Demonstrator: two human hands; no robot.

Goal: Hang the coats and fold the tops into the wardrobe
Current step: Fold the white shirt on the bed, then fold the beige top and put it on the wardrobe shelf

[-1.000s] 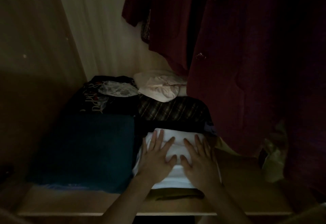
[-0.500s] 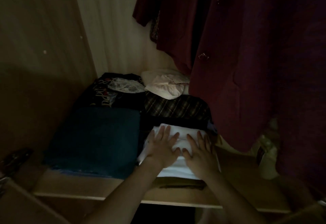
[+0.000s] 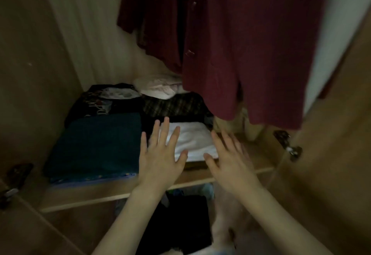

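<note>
A folded white top (image 3: 191, 141) lies on the wardrobe shelf (image 3: 104, 193), stacked on a darker folded piece near the shelf's front. My left hand (image 3: 160, 154) hovers with fingers spread over the top's left edge. My right hand (image 3: 228, 156) is spread flat to the right of the top, a little in front of it. Neither hand holds anything. Dark red coats (image 3: 241, 53) hang above the shelf at the right.
A folded teal garment (image 3: 96, 144) fills the shelf's left. Behind it sit a black printed top (image 3: 100, 102), a plaid piece (image 3: 172, 106) and a pale bundle (image 3: 158, 89). Dark clothes (image 3: 180, 224) lie below the shelf. The wardrobe door (image 3: 331, 154) with a hinge (image 3: 289, 146) stands at right.
Both hands have lifted off the white top and drawn back toward me, spreading apart. The view has pulled back, showing the shelf edge and the clothes below.
</note>
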